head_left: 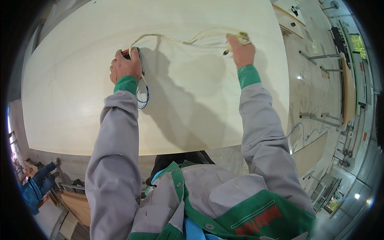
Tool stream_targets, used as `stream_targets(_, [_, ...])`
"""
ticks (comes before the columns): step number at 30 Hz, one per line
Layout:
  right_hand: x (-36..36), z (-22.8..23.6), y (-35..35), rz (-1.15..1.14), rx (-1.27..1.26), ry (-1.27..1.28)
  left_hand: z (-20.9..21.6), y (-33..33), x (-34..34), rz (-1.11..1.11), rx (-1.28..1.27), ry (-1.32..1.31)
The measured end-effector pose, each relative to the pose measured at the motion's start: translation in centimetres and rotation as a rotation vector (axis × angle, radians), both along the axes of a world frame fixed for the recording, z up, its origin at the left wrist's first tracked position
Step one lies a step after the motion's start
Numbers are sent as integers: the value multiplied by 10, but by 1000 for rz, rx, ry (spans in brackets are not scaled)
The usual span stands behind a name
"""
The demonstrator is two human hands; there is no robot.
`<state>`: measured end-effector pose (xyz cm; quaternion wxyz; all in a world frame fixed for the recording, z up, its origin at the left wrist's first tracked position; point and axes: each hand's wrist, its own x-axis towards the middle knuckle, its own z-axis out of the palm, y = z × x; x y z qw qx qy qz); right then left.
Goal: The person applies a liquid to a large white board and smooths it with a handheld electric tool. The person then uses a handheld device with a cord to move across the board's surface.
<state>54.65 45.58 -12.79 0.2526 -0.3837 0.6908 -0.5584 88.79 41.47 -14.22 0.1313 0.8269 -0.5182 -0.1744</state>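
My left hand (123, 68) is closed over a black and red device (141, 63) on the left part of the pale board (72, 112). The fingers and palm hide most of it, so its kind does not show. A whitish cable (172, 39) arches from that hand across the board to the right. Beside my left wrist hangs a thin blue wire loop (147, 96). My right hand (242, 53), at the far right of the board, is closed on the cable's other end. A bundled cable end (243, 38) sticks out past the fingers, blurred, with a dark tip below.
The board's near edge runs just in front of my body. Right of it, metal frame legs (320, 56) and a blue hose (306, 132) are on the floor. Another person (38, 186) in blue is at the lower left, near wooden panels (75, 206).
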Motion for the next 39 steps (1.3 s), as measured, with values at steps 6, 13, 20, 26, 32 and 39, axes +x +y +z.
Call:
stream_targets(6, [-4,-14,-15,-3,65,88,-8,-4,1,11,-24,5])
stream_targets(13, [-8,-16,-28,55,3,62,-14,-6,3,12,-36,27])
stream_targets(20, [-3,-21,-36,83,-229,-72,-20,-9,6,23,-32,49])
stream_targets(26, [1,-21,-46,53,14,58,-26,-15,7,22,-16,45])
stream_targets(32, [0,-27,-58,24,138,115,-32,-17,8,21,-35,39])
stream_targets(39, [-6,-33,-68,59,-21,106,-34,-19,8,44,-43,46])
